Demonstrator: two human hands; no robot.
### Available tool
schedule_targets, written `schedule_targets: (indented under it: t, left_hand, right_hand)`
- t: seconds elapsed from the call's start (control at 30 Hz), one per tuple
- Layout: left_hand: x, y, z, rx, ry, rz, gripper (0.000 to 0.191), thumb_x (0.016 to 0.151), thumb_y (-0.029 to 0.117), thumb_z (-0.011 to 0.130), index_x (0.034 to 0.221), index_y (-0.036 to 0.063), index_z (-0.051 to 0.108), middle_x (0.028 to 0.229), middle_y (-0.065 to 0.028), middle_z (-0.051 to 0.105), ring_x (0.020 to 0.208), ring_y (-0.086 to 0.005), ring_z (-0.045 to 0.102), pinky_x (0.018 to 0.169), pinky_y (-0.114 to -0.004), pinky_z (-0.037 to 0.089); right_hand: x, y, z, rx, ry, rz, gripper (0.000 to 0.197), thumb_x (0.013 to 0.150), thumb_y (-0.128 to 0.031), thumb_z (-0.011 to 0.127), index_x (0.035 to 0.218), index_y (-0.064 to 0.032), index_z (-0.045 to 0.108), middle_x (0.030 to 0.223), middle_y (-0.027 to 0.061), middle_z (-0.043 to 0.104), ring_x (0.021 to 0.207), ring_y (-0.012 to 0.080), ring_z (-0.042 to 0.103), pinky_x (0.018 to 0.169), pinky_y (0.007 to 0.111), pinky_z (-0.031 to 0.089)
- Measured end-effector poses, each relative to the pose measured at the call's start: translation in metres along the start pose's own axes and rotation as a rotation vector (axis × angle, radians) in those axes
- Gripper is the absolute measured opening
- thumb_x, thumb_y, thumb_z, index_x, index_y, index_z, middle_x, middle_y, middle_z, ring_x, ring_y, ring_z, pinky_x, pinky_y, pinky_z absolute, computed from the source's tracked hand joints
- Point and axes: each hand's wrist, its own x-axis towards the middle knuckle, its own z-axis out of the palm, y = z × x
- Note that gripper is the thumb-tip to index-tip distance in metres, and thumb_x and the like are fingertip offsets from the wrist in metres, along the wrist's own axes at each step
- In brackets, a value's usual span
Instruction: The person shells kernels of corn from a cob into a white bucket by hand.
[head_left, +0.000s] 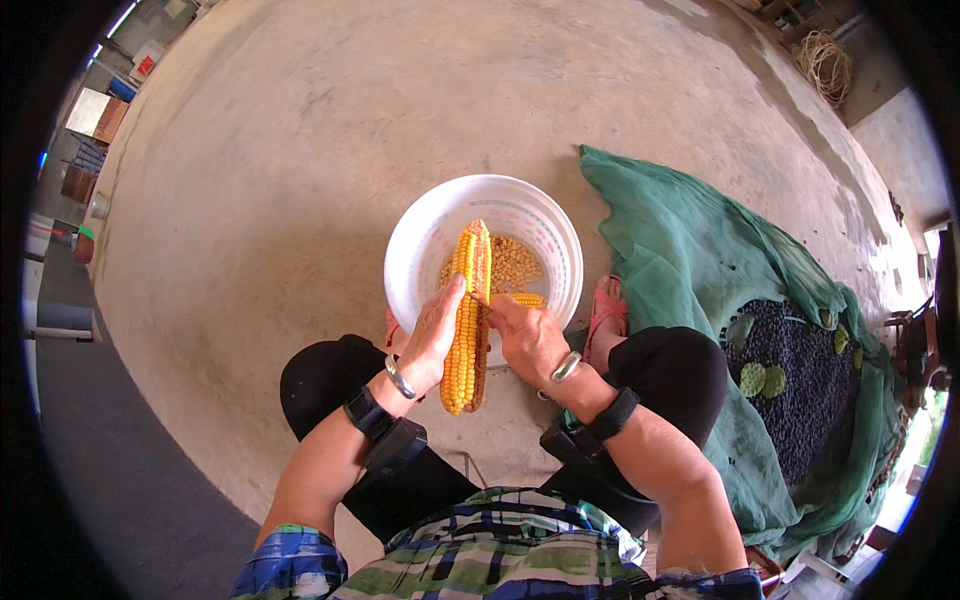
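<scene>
A yellow ear of corn (463, 337) lies lengthwise between my hands, over the near side of a white plastic bucket (420, 217). Part of its upper face is stripped, with reddish cob showing. My left hand (435, 326) is closed around its left side, thumb on top. At the ear's right side my right hand (525, 334) pinches a thin, dark tool at the kernels; most of the tool is hidden by the fingers. Loose corn kernels (514, 262) lie at the bottom of the bucket, and another ear of corn (529, 300) shows beyond my right hand.
On the right, a green mesh cloth (675, 217) spreads over the concrete floor (300, 150), holding a heap of small dark seeds (802, 405) and green cactus pads (752, 379). My sandalled foot (607, 315) is beside the bucket. A coil of cord (823, 67) lies at upper right.
</scene>
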Motion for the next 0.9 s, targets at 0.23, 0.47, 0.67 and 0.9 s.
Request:
schedule_targets:
  t: [0.23,0.47,0.67,0.9]
  left_hand:
    - [0.002,-0.001,0.003,-0.017,0.086,-0.096,0.055,0.092,0.056,0.043,0.106,0.0044,0.052,0.077,-0.0073,0.056,0.062,-0.0168,0.058,0.053,-0.030,0.051]
    - [0.004,-0.004,0.001,-0.022,0.093,0.017,0.054,0.091,0.056,0.046,0.107,0.0055,0.052,0.082,-0.0055,0.056,0.066,-0.0147,0.058,0.056,-0.029,0.051]
    - [0.003,-0.009,0.000,0.084,0.139,0.137,0.051,0.092,0.055,0.047,0.097,0.0048,0.054,0.081,-0.0046,0.054,0.075,-0.0096,0.052,0.065,-0.025,0.045]
    - [0.003,-0.007,-0.018,0.337,0.218,0.312,0.052,0.094,0.051,0.045,0.097,-0.0005,0.052,0.082,-0.0068,0.053,0.078,-0.0139,0.048,0.069,-0.029,0.042]
  right_hand:
    - [0.002,0.007,0.010,-0.172,0.043,0.066,0.009,0.087,-0.010,0.053,0.091,-0.0025,0.055,0.067,0.0247,0.057,0.069,0.0430,0.060,0.057,0.048,0.045]
    - [-0.009,-0.002,-0.003,-0.066,0.036,0.029,0.009,0.089,-0.013,0.052,0.090,-0.0043,0.054,0.069,0.0242,0.058,0.069,0.0420,0.061,0.056,0.048,0.046]
    - [-0.006,-0.011,-0.007,-0.131,-0.068,0.086,0.009,0.090,-0.013,0.053,0.091,-0.0052,0.056,0.073,0.0221,0.060,0.073,0.0408,0.061,0.059,0.046,0.047]
    - [0.000,-0.007,0.008,-0.094,-0.103,0.036,0.014,0.090,-0.015,0.052,0.098,-0.0065,0.060,0.079,0.0186,0.064,0.078,0.0386,0.062,0.067,0.043,0.049]
